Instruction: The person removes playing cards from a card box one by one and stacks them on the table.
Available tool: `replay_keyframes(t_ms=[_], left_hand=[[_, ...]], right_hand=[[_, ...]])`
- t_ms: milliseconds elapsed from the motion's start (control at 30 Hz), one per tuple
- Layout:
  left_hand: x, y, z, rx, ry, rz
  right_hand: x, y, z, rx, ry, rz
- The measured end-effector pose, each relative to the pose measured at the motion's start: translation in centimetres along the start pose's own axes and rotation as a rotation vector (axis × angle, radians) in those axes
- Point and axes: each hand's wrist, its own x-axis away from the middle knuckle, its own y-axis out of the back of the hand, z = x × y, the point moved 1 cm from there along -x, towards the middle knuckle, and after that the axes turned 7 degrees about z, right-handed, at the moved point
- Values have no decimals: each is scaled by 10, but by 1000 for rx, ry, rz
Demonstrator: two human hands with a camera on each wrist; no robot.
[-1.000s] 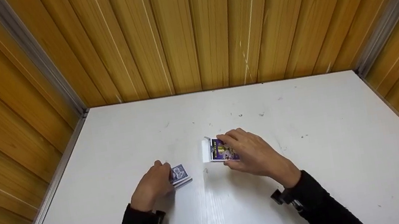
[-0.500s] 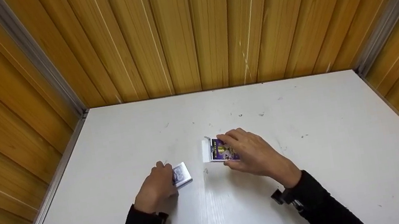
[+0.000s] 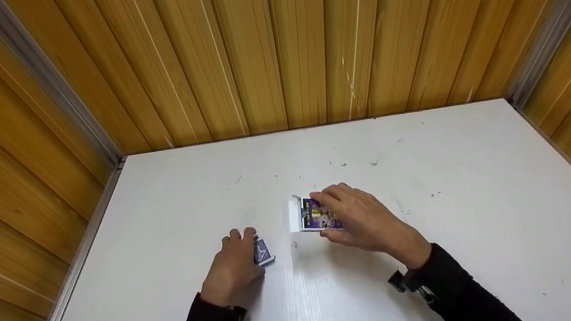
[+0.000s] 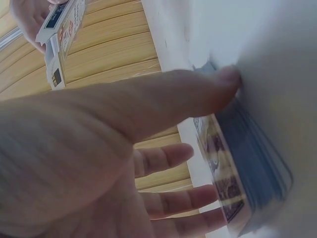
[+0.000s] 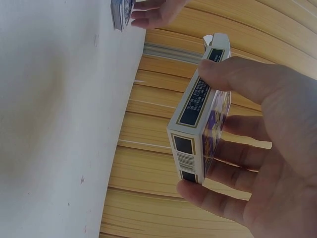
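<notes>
One deck of blue-backed cards (image 3: pixel 261 250) sits on or just over the white desk (image 3: pixel 467 167), held between the thumb and fingertips of the partly spread left hand (image 3: pixel 231 270). Beside it, the right hand (image 3: pixel 365 222), fingers curved, grips a purple-faced card box (image 3: pixel 316 216), its white flap (image 3: pixel 294 216) open toward the left hand's side.

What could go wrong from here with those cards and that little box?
The cards are loose, and in the left wrist view their edges look spread, so some might slip from the left hand. The box has its white flap open toward them, so a card could catch on it. And if the right hand squeezes hard, the box might bend.
</notes>
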Motion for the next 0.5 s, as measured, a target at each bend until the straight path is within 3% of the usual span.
replay_keyframes(t_ms=[500], left_hand=[[1,-1,-3,-87,26,-25]], right_hand=[[1,-1,1,6,18,-9]])
